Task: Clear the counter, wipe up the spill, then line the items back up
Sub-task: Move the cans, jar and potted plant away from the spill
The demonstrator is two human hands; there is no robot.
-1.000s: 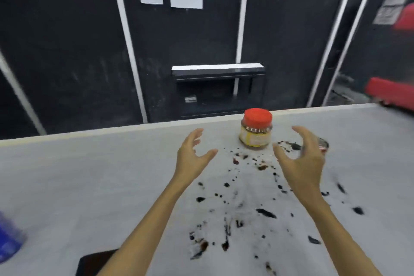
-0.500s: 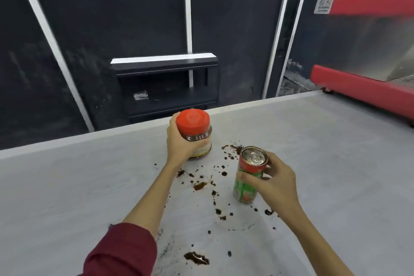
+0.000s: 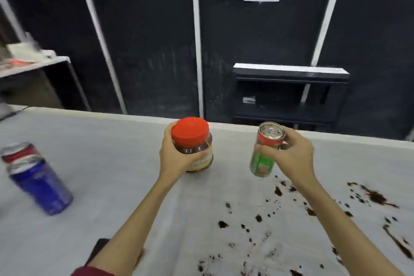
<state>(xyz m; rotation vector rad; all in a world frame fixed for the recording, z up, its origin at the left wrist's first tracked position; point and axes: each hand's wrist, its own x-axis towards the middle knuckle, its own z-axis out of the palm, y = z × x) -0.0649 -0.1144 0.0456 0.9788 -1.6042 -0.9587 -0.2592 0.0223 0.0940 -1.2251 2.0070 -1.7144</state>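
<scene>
red-lidded jar [image 3: 192, 144] sits wrapped in the left hand [image 3: 177, 154]; right hand [image 3: 293, 154] clasps the green can [image 3: 263, 152], tilted, beyond the spill [image 3: 291, 208].

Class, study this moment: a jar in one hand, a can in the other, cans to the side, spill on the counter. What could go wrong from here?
1. The right hand holds the green can tilted; it might slip, or drip if open.
2. Setting the jar, held by the left hand, beside the blue can and red can could topple them.
3. A forearm might smear the dark spill.
</scene>
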